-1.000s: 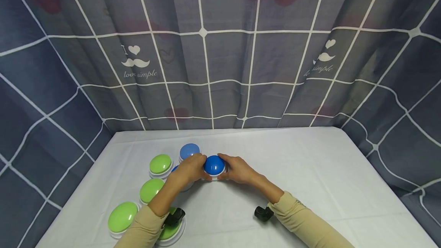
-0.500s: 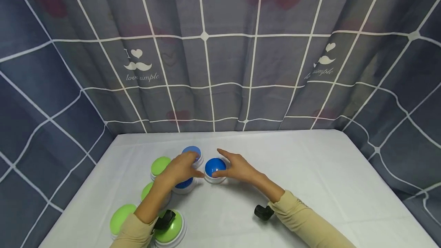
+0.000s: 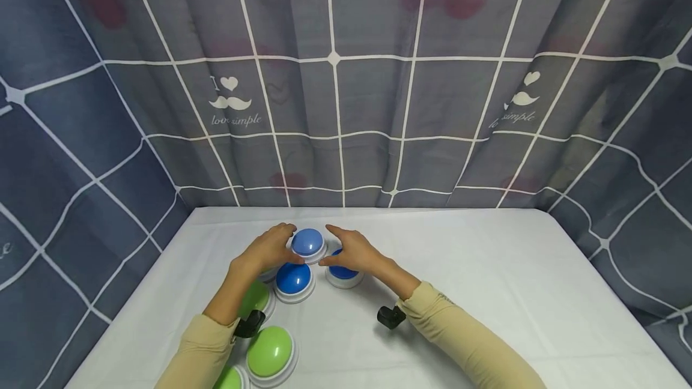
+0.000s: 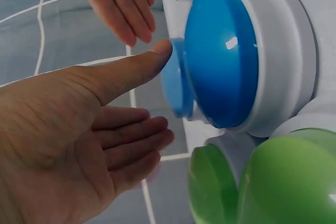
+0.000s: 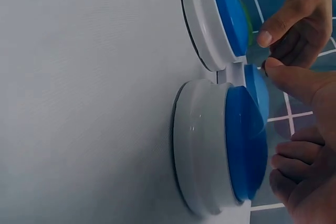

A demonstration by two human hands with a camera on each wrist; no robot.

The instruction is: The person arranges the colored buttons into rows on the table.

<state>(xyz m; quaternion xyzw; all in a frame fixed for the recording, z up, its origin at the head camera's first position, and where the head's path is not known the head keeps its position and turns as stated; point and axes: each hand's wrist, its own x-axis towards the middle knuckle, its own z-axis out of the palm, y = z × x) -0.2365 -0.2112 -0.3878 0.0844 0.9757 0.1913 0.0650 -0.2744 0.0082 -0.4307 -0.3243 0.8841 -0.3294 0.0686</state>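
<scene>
A light-blue dome button (image 3: 307,242) with a white base stands toward the back of the table, with one hand on each side of it. My left hand (image 3: 265,251) is at its left, thumb and fingers spread apart. On its right, my right hand (image 3: 354,251) is spread in the same way, passing over a darker blue button (image 3: 342,273) and covering part of it. Another dark-blue button (image 3: 293,278) sits just in front of the light one, below my left thumb. In the left wrist view, the left palm (image 4: 58,145) holds nothing.
Green dome buttons stand at the left, among them one near the front (image 3: 270,351) and one partly behind the left forearm (image 3: 254,299). White cloth covers the table (image 3: 465,281). A grey checked curtain (image 3: 367,95) hangs behind and at both sides.
Both hands have let go of the right-hand dark-blue button. They have moved to the light-blue button behind, the left hand back and the right hand leftward. The view has shifted slightly.
</scene>
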